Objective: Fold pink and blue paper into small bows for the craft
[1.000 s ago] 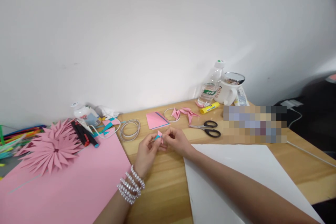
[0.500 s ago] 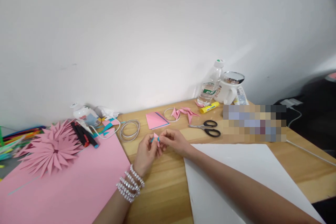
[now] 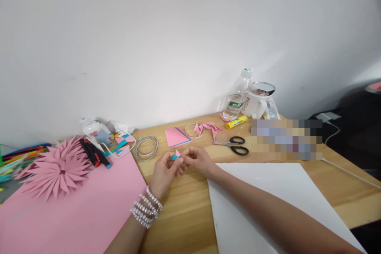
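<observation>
A small folded paper piece [image 3: 176,155], pink and blue, is pinched between my two hands above the wooden table. My left hand [image 3: 164,170], with pearl bracelets at its wrist, grips it from the left, thumb on top. From the right, the thumb and fingers of my right hand [image 3: 196,159] close on its other side; part of the paper is hidden by the fingertips. Just behind lies a stack of pink and blue paper squares [image 3: 177,137]. Folded pink paper shapes [image 3: 213,129] and black-handled scissors [image 3: 235,145] rest to the right.
Pink sheets [image 3: 86,210] bearing spiky pink paper flowers [image 3: 58,178] and markers [image 3: 94,152] cover the left. A white board [image 3: 268,198] lies under my right forearm. A water bottle [image 3: 236,99], white mug [image 3: 254,105], yellow glue stick [image 3: 236,122] and coiled cable [image 3: 146,148] stand or lie behind.
My fingers have shifted slightly around the folded paper, and more of its blue side shows now. The whole view has moved a little; the other things lie as before.
</observation>
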`<state>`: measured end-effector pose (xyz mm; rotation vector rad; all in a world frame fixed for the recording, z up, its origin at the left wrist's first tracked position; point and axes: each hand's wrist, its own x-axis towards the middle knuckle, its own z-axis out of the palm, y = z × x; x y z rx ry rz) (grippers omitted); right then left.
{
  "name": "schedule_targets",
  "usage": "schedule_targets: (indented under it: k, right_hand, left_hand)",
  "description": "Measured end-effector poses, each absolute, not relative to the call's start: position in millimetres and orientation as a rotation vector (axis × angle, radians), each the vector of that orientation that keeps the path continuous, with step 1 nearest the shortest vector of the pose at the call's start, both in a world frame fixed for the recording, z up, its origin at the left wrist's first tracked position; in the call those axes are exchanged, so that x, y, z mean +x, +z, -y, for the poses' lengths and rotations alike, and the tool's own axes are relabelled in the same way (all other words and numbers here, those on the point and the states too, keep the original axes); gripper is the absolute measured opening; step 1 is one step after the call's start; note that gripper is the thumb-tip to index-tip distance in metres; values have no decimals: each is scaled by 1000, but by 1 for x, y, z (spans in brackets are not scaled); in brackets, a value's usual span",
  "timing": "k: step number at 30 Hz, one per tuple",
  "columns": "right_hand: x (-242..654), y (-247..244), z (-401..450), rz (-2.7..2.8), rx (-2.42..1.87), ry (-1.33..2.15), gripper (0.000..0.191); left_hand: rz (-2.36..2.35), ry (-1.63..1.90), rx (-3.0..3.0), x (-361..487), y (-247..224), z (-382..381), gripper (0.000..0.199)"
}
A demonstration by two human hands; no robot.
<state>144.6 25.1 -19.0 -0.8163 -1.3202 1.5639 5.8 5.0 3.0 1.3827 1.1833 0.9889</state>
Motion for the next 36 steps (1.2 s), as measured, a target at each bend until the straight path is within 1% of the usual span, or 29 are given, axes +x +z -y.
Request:
schedule_targets:
  k: [6,10,14,18,25,32,36]
  right_hand:
    - [140,-20,-22,1389,-861,1449,17]
    - [143,-19,-24,1360,-826,1538,16]
    - [146,-21,-27,1327,-811,1640,23]
    - [144,-23,-25,1334,-891,1525,27]
    - [147,-18,-26,1299,-750,1729,29]
    - [148,-23,-30,1305,-880,1565,27]
    - [146,-23,-29,1309,-902,1557,25]
  left_hand:
    - [-1187,996,1408,3,1,-4,21]
    - [-1170,991,1380,2,0,-5,23]
    - [-1262,1004,1419,2,1,-6,22]
    - [-1365,1010,1460,2,2,-5,22]
    - [-1184,1052,1301,3,1,-5,24]
    - [-1023,964,1149,2,4,-7,25]
    - [-1032,964,1122,0,5,-7,22]
